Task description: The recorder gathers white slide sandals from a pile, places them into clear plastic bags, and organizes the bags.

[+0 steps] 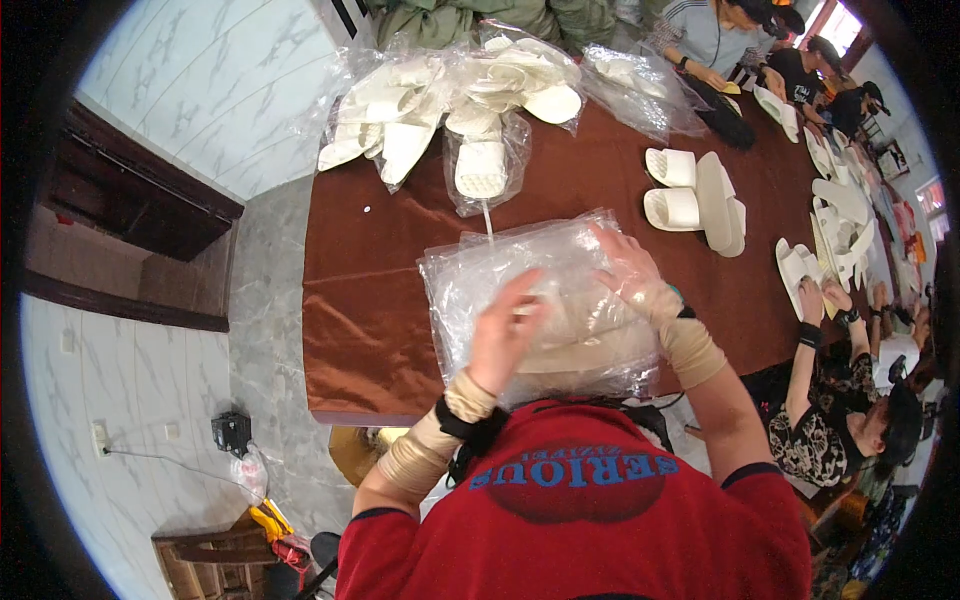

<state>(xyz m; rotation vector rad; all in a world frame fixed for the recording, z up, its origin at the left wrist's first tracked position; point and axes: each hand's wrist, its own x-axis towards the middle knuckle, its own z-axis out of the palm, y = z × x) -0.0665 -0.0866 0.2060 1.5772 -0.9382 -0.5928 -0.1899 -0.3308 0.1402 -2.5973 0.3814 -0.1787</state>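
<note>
A stack of clear plastic bags (575,335) lies at the near edge of the table in front of me. My left hand (508,335) is over the bags' left part, somewhat blurred, with its fingers apart and nothing visible in them. Fingers outstretched, my right hand (635,275) rests on the far right part of the bags. Just beyond the stack, a pair of bagged white slippers (480,170) lies on the table. Farther right are unbagged white slippers (672,209), with others standing on edge beside them.
A brown cloth covers the table (370,330). Bagged white slippers (405,110) are heaped at the far left, and an empty-looking bag (645,90) lies right of them. Several people work along the right side, one person's hands (822,297) holding a slipper.
</note>
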